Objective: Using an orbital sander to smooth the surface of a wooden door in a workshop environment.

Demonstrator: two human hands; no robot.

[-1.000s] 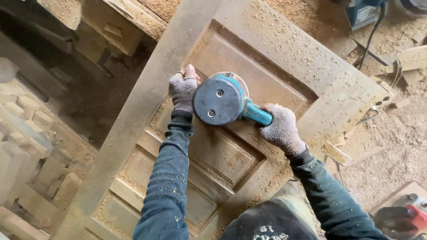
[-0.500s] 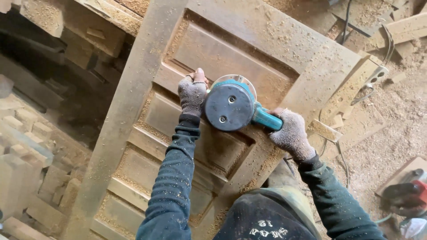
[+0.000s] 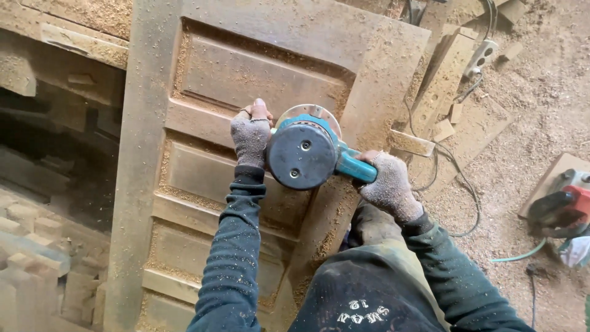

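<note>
A teal and dark grey angle grinder [image 3: 305,154] rests on a dusty panelled wooden door [image 3: 203,74] lying flat. My left hand [image 3: 251,136], in a grey fingerless glove, grips the grinder's side handle at its left. My right hand [image 3: 388,184], also gloved, is closed around the teal rear handle at the grinder's right. The disc sits over the door's middle rail, mostly hidden under the grinder body.
Sawdust covers the floor. Wood offcuts [image 3: 444,129], a white power strip [image 3: 481,54] and a cable [image 3: 458,184] lie right of the door. A red and black power tool [image 3: 562,206] sits at the far right. Stacked wood blocks [image 3: 31,270] lie at lower left.
The view has swung so the door now lies nearly upright in frame. The grinder and both hands have shifted along the panel toward the middle rail, keeping the same grip.
</note>
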